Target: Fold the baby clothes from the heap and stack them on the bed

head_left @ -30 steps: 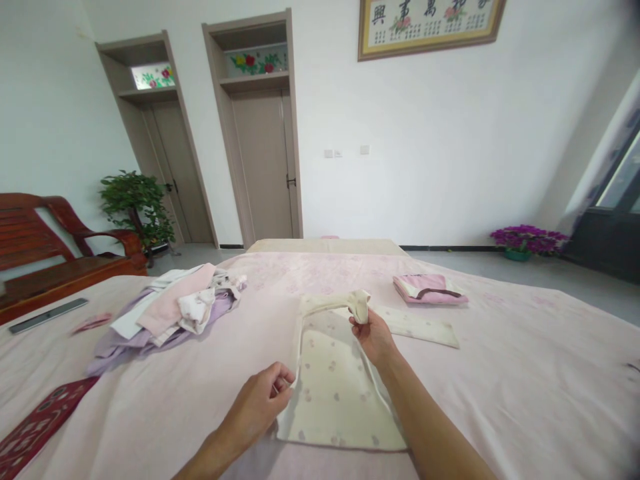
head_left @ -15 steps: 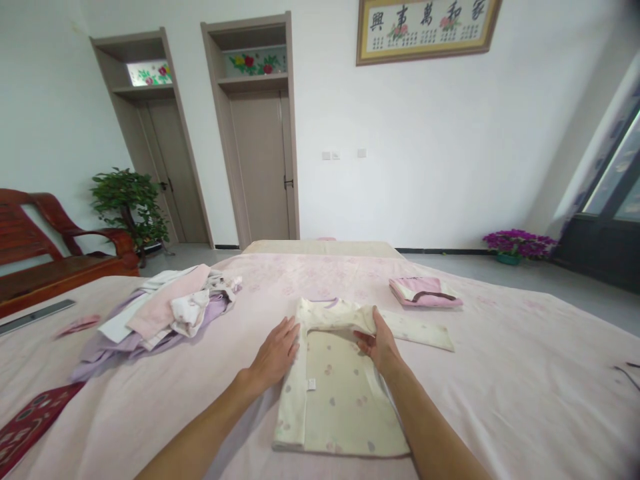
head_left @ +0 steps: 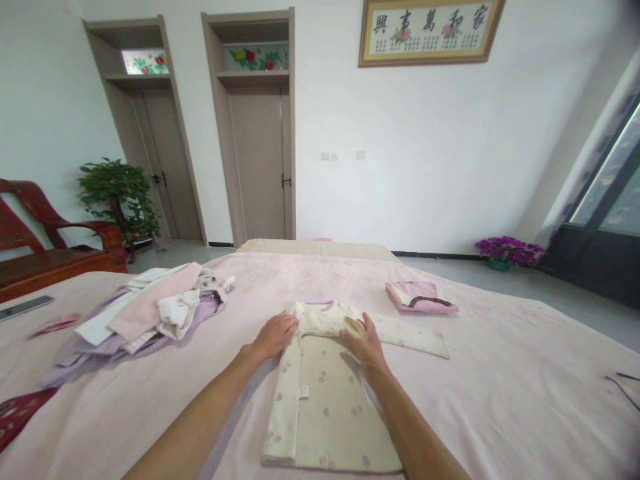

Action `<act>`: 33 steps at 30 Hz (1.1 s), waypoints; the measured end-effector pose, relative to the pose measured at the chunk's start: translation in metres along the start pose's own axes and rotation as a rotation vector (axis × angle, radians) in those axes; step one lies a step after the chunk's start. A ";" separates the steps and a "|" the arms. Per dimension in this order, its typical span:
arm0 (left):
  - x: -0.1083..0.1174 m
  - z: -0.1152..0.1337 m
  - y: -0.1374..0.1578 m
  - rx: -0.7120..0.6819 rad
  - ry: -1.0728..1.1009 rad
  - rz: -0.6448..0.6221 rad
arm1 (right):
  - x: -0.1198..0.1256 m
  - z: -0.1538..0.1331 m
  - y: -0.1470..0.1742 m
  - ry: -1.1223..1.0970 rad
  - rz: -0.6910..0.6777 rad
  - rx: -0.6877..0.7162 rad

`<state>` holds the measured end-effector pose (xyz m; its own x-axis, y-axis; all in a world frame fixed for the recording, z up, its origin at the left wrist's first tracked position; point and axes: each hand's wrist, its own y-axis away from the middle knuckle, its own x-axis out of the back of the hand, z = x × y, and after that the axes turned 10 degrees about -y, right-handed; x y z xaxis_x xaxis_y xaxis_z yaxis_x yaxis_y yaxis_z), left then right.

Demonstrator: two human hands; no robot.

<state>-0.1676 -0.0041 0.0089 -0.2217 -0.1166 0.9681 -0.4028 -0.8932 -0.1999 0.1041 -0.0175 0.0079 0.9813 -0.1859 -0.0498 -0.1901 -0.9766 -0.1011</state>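
Note:
A cream baby shirt [head_left: 327, 407] with small grey and pink prints and a purple neckline lies spread in front of me. Its left side is folded inward, a white tag shows near that fold, and one sleeve stretches out to the right. My left hand [head_left: 276, 335] rests on the shirt's upper left edge, fingers extended and lying flat. At the upper right, my right hand [head_left: 367, 347] pinches the shirt's fabric between thumb and fingers, with a raised fold of cloth at the fingertips.
A pink patterned sheet [head_left: 500, 380] covers the surface. Rumpled clothes [head_left: 150, 310] lie at left, near a small pink item [head_left: 56, 325] and a red item [head_left: 23, 413]. A folded pink garment [head_left: 420, 297] sits behind the sleeve. A dark cable [head_left: 623, 392] lies far right.
My right hand has moved left, drawing the shirt's upper right fabric inward. My left hand stays at the left shoulder. The view has shifted slightly.

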 end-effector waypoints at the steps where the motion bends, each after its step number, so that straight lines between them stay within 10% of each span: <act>1: 0.001 -0.002 -0.005 0.001 -0.003 0.002 | 0.001 0.003 -0.001 0.080 0.017 0.040; 9: -0.013 -0.016 -0.022 0.054 -0.021 -0.088 | 0.003 -0.014 0.006 0.051 0.065 0.196; 21: -0.019 -0.040 -0.021 0.064 -0.010 -0.039 | -0.040 -0.051 0.082 0.371 -0.806 0.455; 33: -0.020 -0.021 0.016 0.126 -0.076 -0.063 | -0.007 0.000 0.015 -0.127 0.144 0.043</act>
<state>-0.1881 -0.0073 -0.0166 -0.1295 -0.0867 0.9878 -0.2978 -0.9468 -0.1222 0.0945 -0.0307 0.0063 0.9328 -0.3052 -0.1919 -0.3319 -0.9348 -0.1265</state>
